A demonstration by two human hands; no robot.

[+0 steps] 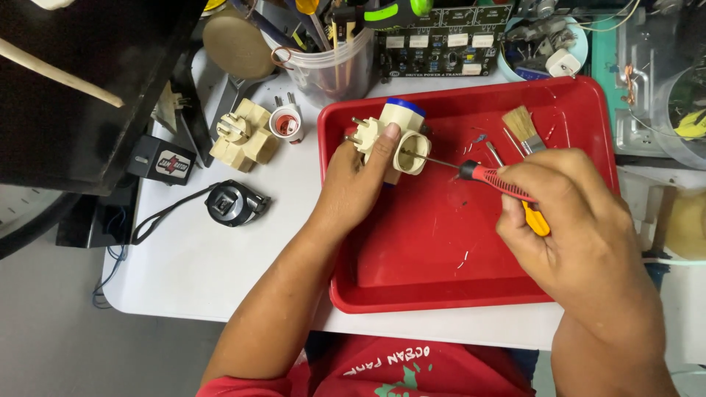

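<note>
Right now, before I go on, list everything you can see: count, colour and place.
Plug adapter: one, cream with blue cap, over the tray, held by left hand.
Screwdriver: one, red and yellow handle, tip in the adapter's socket.
Tray: one, red, on the table.
Brush: one, pale bristles, tray's far right.
Second adapter: one, cream, table left of tray.
Lamp socket: one, white and red, beside it.
Tool cup: one, clear, behind the tray.
Circuit board: one, dark, far edge.
Table: one, white.
Left hand: gripping adapter.
Right hand: gripping screwdriver.
</note>
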